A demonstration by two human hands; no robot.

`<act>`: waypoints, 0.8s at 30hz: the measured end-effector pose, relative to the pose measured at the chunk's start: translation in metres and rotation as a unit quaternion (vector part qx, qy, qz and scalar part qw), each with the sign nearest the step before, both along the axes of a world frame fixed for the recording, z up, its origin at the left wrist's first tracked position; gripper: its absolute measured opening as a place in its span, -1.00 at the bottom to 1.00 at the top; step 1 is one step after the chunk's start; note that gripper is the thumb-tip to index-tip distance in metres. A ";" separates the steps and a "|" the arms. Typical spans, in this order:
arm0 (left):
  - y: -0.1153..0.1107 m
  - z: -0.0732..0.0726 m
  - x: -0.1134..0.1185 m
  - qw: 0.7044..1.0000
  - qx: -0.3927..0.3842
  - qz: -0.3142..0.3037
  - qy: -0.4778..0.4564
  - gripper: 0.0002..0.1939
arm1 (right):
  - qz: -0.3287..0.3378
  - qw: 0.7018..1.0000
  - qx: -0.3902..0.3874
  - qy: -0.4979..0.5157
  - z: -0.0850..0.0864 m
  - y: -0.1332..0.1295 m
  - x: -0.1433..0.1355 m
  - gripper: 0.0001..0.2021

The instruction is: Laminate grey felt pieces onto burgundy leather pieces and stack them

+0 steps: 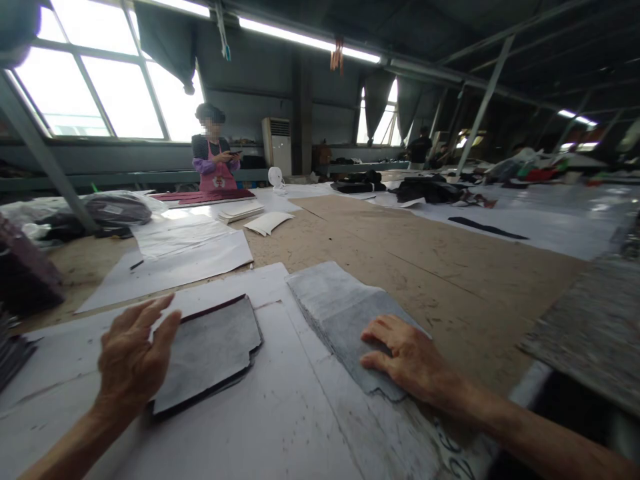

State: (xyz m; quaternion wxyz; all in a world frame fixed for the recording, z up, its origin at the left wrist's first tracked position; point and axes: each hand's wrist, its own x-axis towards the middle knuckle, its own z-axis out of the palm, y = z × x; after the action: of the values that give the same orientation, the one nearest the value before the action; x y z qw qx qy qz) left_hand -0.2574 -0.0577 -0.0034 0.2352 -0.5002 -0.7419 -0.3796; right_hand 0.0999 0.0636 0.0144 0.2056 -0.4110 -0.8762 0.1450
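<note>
My left hand (135, 350) hovers at the left edge of a low pile of dark-edged fabric pieces (213, 353), whose top piece is grey and notched at one corner. Its fingers are stretched out, and nothing shows in them. To the right lies a thicker stack of light grey cloth pieces (340, 303). My right hand (397, 350) rests on top of that stack near its front right side, fingers spread and slightly bent. Both piles lie on white paper (280, 413) that covers the near part of the table.
Brown board (400, 247) covers the table's middle. White paper sheets (195, 260) and cream pieces (270, 223) lie further back. A dark stack (25, 267) stands at the left, a grey felt-like slab (595, 327) at the right. Across the table a person in a pink apron (217, 170) holds a phone.
</note>
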 end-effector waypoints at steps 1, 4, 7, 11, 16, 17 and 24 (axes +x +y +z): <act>0.002 0.002 0.016 0.999 0.001 -0.036 0.015 -0.65 | 0.006 1.000 -0.005 0.000 -0.003 0.002 0.001 -0.93; 0.006 0.005 0.072 0.981 -0.036 -0.185 0.036 -0.73 | 0.034 0.999 -0.019 0.000 -0.009 0.013 -0.004 -0.96; 0.010 0.005 0.122 0.942 -0.089 -0.322 0.014 -0.78 | 0.067 0.998 -0.018 -0.002 -0.012 0.020 -0.008 -0.91; 0.015 0.002 0.164 0.902 -0.165 -0.399 -0.007 -0.76 | 0.080 0.997 -0.014 0.004 -0.015 0.023 -0.007 -0.89; 0.030 -0.003 0.183 0.898 -0.200 -0.391 0.021 -0.71 | 0.074 0.996 -0.049 0.023 -0.015 0.025 -0.006 -0.85; 0.033 -0.004 0.185 0.903 -0.204 -0.378 0.025 -0.72 | 0.070 0.996 -0.057 0.029 -0.014 0.026 -0.005 -0.84; 0.048 -0.005 0.191 0.924 -0.226 -0.306 0.028 -0.81 | 0.038 0.989 -0.105 0.101 -0.005 0.040 0.009 -0.79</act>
State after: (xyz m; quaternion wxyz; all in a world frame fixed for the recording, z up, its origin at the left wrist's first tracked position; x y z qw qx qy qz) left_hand -0.0661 -0.0098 -0.0088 0.0086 -0.7529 -0.6123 -0.2412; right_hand 0.1088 0.1038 0.0094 0.2431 -0.3799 -0.8459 0.2846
